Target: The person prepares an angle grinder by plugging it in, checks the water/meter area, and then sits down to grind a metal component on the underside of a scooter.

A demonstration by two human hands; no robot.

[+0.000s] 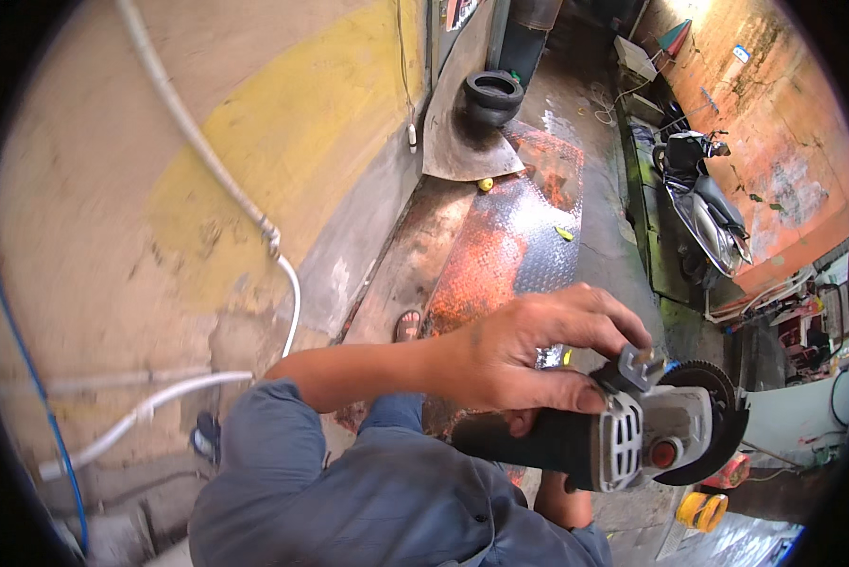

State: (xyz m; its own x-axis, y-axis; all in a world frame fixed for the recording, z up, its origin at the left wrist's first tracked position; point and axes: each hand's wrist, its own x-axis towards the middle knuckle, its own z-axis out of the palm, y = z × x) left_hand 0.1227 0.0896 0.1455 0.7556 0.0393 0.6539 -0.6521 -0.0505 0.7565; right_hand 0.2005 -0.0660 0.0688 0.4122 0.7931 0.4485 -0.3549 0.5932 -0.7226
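Grey and black plastic is what we are seeing first: an angle grinder [623, 437] is being held low on the right of the view, its dark toothed disc [717, 416] pointing right beneath a curved guard. Our left hand [528, 354] is reaching across from the left, its forearm bare below a grey-blue sleeve [283, 435]; the fingers are curling over the top of the grinder's head and pinching a small grey metal piece [643, 364] that is sitting just above the body, so that grip is closing lightly around the tool's top. Our right hand [561, 501] is mostly hiding beneath the black handle; it is touching the grinder from below, but we cannot tell how tightly its grip is closing. Below the grinder, a yellow reel [701, 510] is lying on the ground. Further off, a rusty chequered metal plate [509, 246] is covering the wet alley floor, a black tyre [493, 94] is resting by the yellow-painted wall [283, 142], a white pipe [197, 142] is running down that wall, and a scooter [703, 203] is standing against the orange wall well apart from us.
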